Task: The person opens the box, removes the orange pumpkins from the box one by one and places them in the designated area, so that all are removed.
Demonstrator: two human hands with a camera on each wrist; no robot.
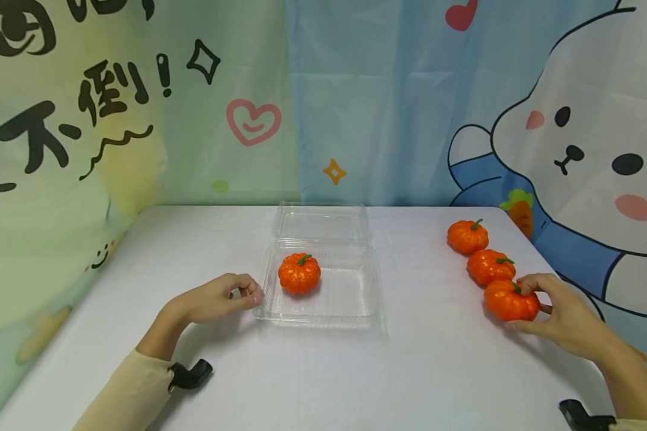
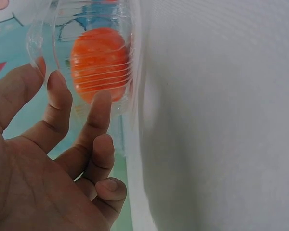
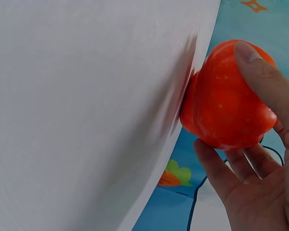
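Observation:
A clear plastic clamshell box (image 1: pixel 350 311) lies open with its lid (image 1: pixel 323 224) folded back. Inside its left part sits a small orange toy pumpkin (image 1: pixel 299 274) with a green stem. My left hand (image 1: pixel 218 297) is at the box's front left corner, thumb and index finger pinching the rim (image 2: pixel 35 41). Over on the right, my right hand (image 1: pixel 568 317) grips another toy pumpkin (image 1: pixel 509 301), thumb on the near side and fingers around the other. In the right wrist view the same pumpkin (image 3: pixel 231 101) hides most of what is behind it.
Two more toy pumpkins, a middle one (image 1: pixel 490 267) and a far one (image 1: pixel 467 237), stand in a slanting row beyond the gripped pumpkin. The white table (image 1: pixel 410 371) ends at a printed curtain (image 1: pixel 350 102) behind and on both sides.

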